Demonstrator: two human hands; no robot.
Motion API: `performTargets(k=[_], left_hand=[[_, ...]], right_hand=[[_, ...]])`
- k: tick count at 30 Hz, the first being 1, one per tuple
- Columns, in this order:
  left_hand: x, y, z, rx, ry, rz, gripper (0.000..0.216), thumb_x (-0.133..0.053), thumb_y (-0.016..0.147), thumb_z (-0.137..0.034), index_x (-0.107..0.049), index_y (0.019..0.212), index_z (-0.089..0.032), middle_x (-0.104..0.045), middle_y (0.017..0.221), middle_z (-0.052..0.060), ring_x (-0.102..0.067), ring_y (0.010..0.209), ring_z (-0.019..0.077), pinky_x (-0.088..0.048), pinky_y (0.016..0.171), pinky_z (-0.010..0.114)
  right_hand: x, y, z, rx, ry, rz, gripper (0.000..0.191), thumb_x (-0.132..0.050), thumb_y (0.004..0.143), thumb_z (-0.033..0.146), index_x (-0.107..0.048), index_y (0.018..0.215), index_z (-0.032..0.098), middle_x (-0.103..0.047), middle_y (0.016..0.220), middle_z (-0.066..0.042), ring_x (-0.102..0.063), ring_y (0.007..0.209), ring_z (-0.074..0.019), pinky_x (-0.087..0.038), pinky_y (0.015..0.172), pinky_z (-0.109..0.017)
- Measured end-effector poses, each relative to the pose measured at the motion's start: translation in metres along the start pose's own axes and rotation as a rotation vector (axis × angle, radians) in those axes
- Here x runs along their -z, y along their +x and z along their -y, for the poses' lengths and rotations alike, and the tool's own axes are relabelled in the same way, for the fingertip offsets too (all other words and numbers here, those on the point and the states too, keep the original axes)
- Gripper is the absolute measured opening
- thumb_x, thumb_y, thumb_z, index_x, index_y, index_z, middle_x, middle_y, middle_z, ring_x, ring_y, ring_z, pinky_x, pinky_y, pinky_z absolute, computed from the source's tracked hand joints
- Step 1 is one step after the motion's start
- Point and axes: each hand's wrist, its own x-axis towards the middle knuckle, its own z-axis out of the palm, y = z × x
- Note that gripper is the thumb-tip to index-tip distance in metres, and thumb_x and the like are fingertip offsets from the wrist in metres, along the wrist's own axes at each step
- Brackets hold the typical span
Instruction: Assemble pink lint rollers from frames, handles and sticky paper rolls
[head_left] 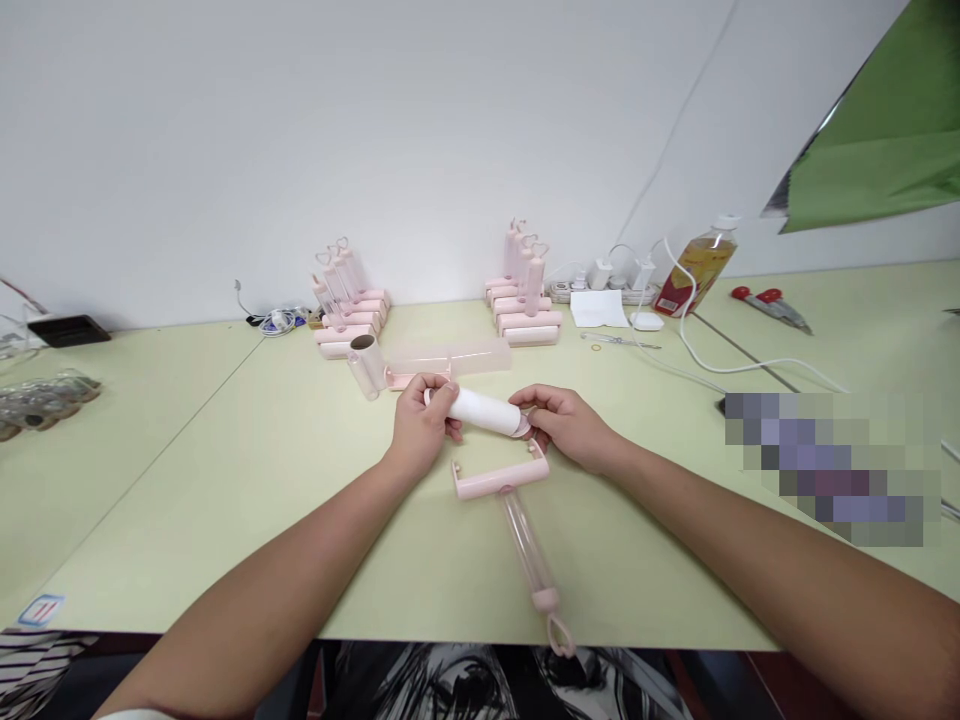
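A white lint-roller refill (484,411) lies slantwise between my two hands, above the table. My left hand (421,425) grips its left end between thumb and fingers. At the right end, which looks pale and partly see-through, the fingers of my right hand (562,425) are closed. Just below rests a pink lint-roller handle (504,478) with a U-shaped frame, a clear grip and a heart-shaped loop pointing toward me. Behind my left hand lie a clear pink cover (469,356) and a pink frame. An upright roll with a brown core (366,352) stands beside a clear tube (363,376).
Two rows of pink lint rollers, left (352,325) and right (529,325), stand near the wall. To the right are a white power strip with chargers (602,275), a drink bottle (699,268), red-handled pliers (772,308) and loose white cables. A plastic egg-type tray (46,400) lies far left.
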Motion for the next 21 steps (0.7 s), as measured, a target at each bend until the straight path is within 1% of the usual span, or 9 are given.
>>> performTargets(k=[2,7,13,17,21], left_hand=[[-0.0002,-0.0003,-0.0001,-0.006,0.002,-0.001,0.026,-0.065,0.075,-0.038,-0.051,0.083,-0.018,-0.049,0.06,-0.007,-0.051,0.039,0.0076,-0.047,0.031,0.021],[-0.0002,-0.0007,-0.0005,-0.004,0.0,-0.004,0.026,-0.065,0.074,-0.038,-0.052,0.082,-0.018,-0.049,0.06,-0.007,-0.05,0.04,0.0077,-0.047,0.032,0.021],[0.0,-0.0006,-0.0002,-0.008,0.004,-0.007,0.025,-0.065,0.075,-0.038,-0.052,0.083,-0.018,-0.05,0.06,-0.006,-0.05,0.04,0.008,-0.047,0.032,0.021],[-0.0006,-0.001,0.0002,0.009,0.005,0.007,0.025,-0.065,0.075,-0.039,-0.052,0.083,-0.018,-0.049,0.059,-0.007,-0.05,0.039,0.0078,-0.047,0.032,0.021],[-0.0014,-0.0009,0.001,0.065,0.017,0.053,0.026,-0.064,0.076,-0.04,-0.05,0.082,-0.018,-0.049,0.056,-0.007,-0.052,0.04,0.0086,-0.048,0.034,0.021]], right_hand=[[-0.0005,-0.0008,0.0005,0.0,-0.012,0.002,0.028,-0.055,0.064,0.012,-0.066,0.09,0.018,-0.064,0.075,0.002,-0.051,0.05,-0.0071,-0.043,0.043,-0.018],[-0.0022,-0.004,0.0045,0.016,-0.05,0.008,0.027,-0.056,0.065,0.014,-0.065,0.09,0.017,-0.062,0.066,0.002,-0.052,0.052,-0.0094,-0.042,0.044,-0.018],[-0.0015,-0.0036,0.003,0.037,-0.092,0.033,0.025,-0.058,0.068,0.016,-0.064,0.092,0.018,-0.058,0.061,0.004,-0.049,0.049,-0.0086,-0.04,0.044,-0.019],[-0.0018,-0.0033,0.0009,0.052,-0.075,0.049,0.024,-0.061,0.069,0.018,-0.064,0.092,0.017,-0.06,0.064,0.003,-0.05,0.052,-0.0089,-0.038,0.044,-0.018],[-0.0026,-0.0036,0.0002,0.055,-0.046,0.054,0.022,-0.062,0.068,0.02,-0.064,0.09,0.018,-0.062,0.073,0.002,-0.051,0.055,-0.0085,-0.038,0.046,-0.018]])
